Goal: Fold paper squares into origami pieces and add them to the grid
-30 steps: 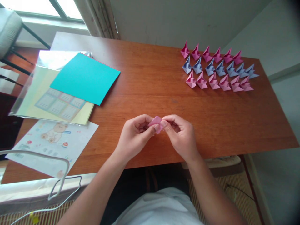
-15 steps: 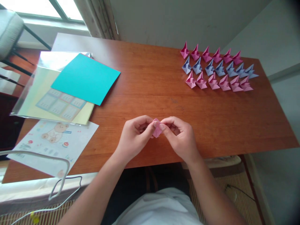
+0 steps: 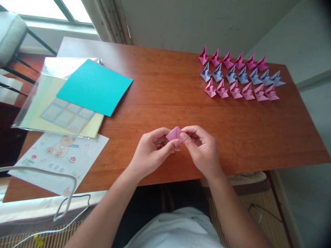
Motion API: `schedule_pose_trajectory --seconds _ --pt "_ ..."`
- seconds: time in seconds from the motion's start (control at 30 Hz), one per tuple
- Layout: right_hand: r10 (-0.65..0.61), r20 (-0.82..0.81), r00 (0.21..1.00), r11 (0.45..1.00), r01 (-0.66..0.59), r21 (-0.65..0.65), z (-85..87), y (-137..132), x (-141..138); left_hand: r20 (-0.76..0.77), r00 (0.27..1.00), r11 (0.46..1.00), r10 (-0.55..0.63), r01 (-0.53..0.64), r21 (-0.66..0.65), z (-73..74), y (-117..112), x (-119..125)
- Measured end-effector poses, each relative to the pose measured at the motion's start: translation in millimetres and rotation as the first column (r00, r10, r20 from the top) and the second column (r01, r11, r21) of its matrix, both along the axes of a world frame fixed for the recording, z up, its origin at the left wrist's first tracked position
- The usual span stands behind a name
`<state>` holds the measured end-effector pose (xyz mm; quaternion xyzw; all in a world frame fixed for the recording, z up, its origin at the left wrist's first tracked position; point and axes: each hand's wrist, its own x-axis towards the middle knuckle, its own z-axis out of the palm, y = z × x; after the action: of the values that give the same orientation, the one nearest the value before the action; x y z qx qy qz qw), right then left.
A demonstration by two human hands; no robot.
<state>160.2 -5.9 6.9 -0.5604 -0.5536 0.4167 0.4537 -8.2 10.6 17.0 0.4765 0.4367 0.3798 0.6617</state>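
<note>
A small folded pink paper piece [image 3: 174, 133] is pinched between both my hands just above the near edge of the wooden table [image 3: 165, 100]. My left hand [image 3: 151, 151] grips its left side with thumb and fingers curled. From the right, my right hand [image 3: 203, 150] pinches the other side, fingers closed. Most of the paper is hidden by my fingertips.
Three rows of finished folded paper figures [image 3: 239, 77], pink, blue and pink, stand at the far right. A teal sheet [image 3: 94, 86] lies on a clear sleeve of paper at the left. A printed bear sheet [image 3: 60, 156] lies near the front left edge.
The pink paper piece was turned and pressed narrower between my fingers, then raised slightly and showing a flat face again. Both hands stayed in place.
</note>
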Motion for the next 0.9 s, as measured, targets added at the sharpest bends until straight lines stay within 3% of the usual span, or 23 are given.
schedule_pose_trajectory --seconds 0.23,0.63,0.77,0.9 --pt "0.098 -0.067 0.993 0.994 -0.102 -0.051 3.6 -1.8 1.2 -0.073 0.997 0.997 0.013 -0.008 0.07 -0.6 -0.2 -3.6" --pt "0.087 -0.053 0.995 0.995 -0.089 -0.039 -2.6 1.8 12.2 -0.065 0.995 0.991 0.077 -0.07 0.112 -7.9 -1.6 0.8" --pt "0.134 0.113 0.984 0.988 -0.142 0.061 2.1 0.9 16.3 -0.025 0.993 0.991 0.119 -0.118 0.056 -8.1 -0.8 1.5" --pt "0.171 0.357 0.919 0.944 -0.256 0.206 9.3 -0.1 17.9 0.008 0.988 0.988 0.156 -0.156 0.01 -7.6 0.1 2.3"
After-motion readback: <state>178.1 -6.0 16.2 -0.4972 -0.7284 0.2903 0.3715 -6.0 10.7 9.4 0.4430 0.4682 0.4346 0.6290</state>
